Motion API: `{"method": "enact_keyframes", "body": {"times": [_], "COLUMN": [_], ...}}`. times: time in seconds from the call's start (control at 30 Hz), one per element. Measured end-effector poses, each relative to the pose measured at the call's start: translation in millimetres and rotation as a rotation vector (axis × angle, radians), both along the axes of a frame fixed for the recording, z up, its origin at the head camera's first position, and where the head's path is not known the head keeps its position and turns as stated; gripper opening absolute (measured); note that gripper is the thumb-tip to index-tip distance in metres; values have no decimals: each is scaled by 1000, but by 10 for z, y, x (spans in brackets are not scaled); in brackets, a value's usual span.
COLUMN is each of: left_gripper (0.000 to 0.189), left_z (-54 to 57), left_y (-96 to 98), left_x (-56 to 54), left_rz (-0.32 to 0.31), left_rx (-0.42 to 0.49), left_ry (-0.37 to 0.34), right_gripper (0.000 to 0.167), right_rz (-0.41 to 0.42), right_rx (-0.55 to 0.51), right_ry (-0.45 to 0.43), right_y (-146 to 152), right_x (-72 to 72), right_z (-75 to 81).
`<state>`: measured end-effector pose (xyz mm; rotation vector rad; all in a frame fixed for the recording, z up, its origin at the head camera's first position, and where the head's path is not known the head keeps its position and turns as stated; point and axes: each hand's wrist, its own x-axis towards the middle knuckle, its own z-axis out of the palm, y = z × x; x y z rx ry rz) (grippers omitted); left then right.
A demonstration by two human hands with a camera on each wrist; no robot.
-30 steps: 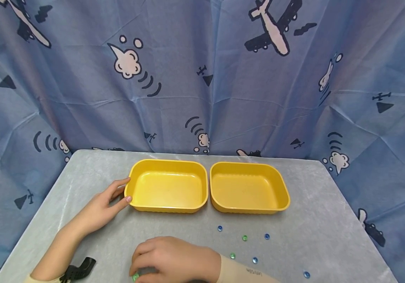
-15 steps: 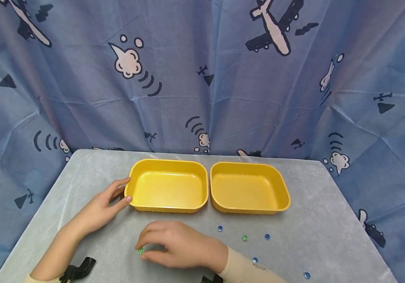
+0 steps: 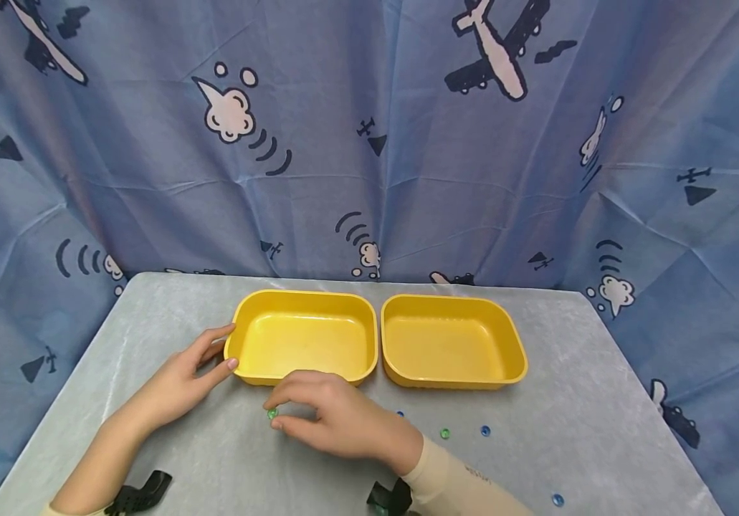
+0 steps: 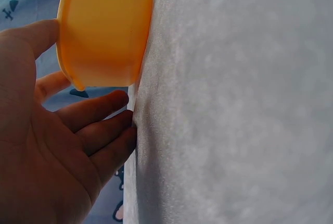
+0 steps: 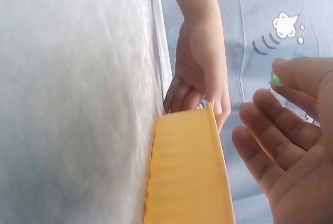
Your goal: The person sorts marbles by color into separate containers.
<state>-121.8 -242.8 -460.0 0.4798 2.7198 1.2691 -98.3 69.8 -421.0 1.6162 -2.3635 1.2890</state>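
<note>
My right hand (image 3: pixel 343 419) pinches a small shiny green bead (image 3: pixel 272 413) between thumb and forefinger, just in front of the left yellow tray (image 3: pixel 304 380). In the right wrist view the green bead (image 5: pixel 277 79) peeks out at the fingertips, level with or above the tray's rim, while the other fingers spread loosely. My left hand (image 3: pixel 182 380) touches the left end of that tray with thumb and forefinger at its rim. Seen from the left wrist, the remaining fingers of that hand (image 4: pixel 67 130) extend relaxed beside the yellow wall (image 4: pixel 104 36). Nothing shows inside the tray.
A second yellow tray (image 3: pixel 453 380) stands right beside the first. Loose on the grey tabletop (image 3: pixel 575 401) lie a green bead (image 3: pixel 444 433) and blue beads (image 3: pixel 485 431), one partly hidden by my right wrist. A blue patterned curtain (image 3: pixel 317 143) hangs behind.
My right hand has moved forward and slightly right with the green bead, from the table's near side up to the left tray's front edge. The left hand stays at the tray.
</note>
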Motion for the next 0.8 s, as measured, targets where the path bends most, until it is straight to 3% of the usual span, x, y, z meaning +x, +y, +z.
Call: {"method": "enact_keyframes", "body": {"times": [0.27,0.53,0.8], "left_gripper": [63,64,65], "left_z": [-13,-36,-24], "left_y": [0,-8,-7], "left_x": [-8,-13,-13], "left_rz": [4,7,6], "left_rx": [-16,-18,-22], "left_ry": [10,-1,-8], "right_gripper": [15,17,21], "right_rz": [-141,-296,-385], "right_rx": [-58,-65,-47], "right_ry": [-217,-217,-256], "right_y": [95,174,229], "right_x": [-140,-264,-347], "right_z": [-22,-88,-138]}}
